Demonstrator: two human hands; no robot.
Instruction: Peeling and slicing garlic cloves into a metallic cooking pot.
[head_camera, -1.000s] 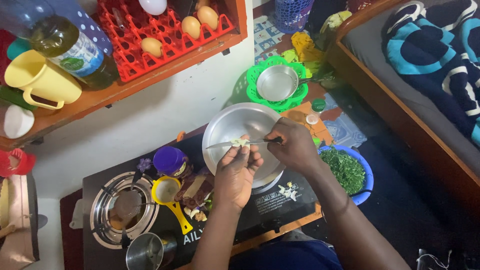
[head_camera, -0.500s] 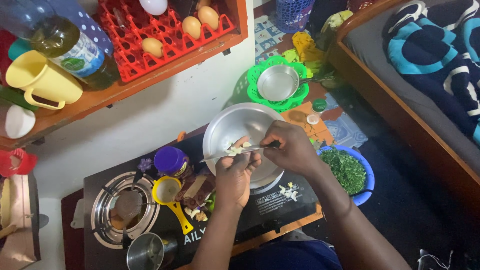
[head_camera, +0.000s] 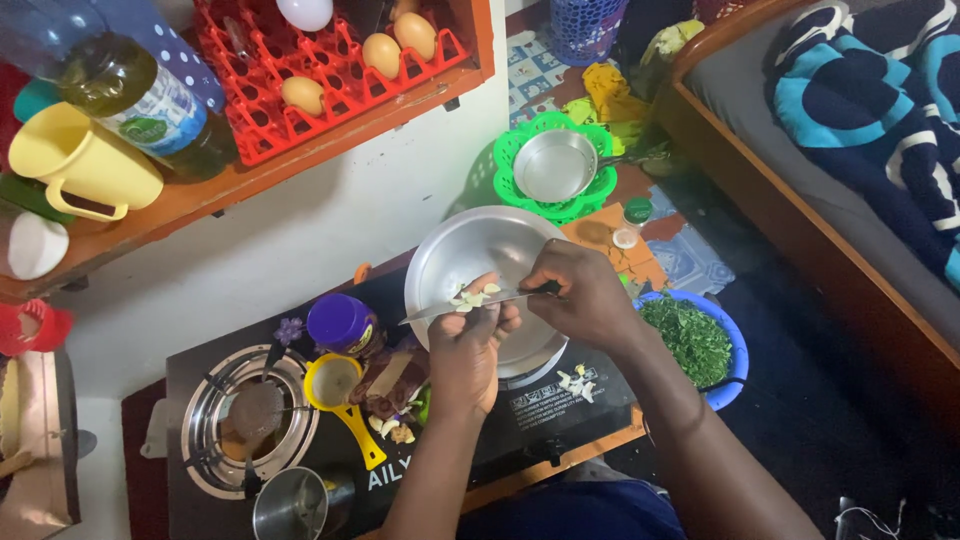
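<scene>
Two hands: both mine, working over the silver pan (head_camera: 470, 250) so cut bits can drop in.
Left hand (head_camera: 468, 350): fingers closed round pale garlic (head_camera: 472, 298), raised to the blade.
Right hand (head_camera: 585, 295): clamped on the knife (head_camera: 460, 304), blade level across the garlic.
Garlic: pale, yellowish-white, already in small pieces at my fingertips.
Nearby: peel scraps (head_camera: 575, 381) on the black stove (head_camera: 540, 410).

Both forearms are bare from the elbows down to the hands, with no sleeves, watch, bracelet or rings showing on either. The left hand (head_camera: 468, 352) and the right hand (head_camera: 583, 297) wear no gloves, and their short fingernails look unpainted. At the bottom edge of the view, between the two arms, a patch of dark blue clothing (head_camera: 580, 512) covers the person's lap or torso; its cut cannot be told.
</scene>
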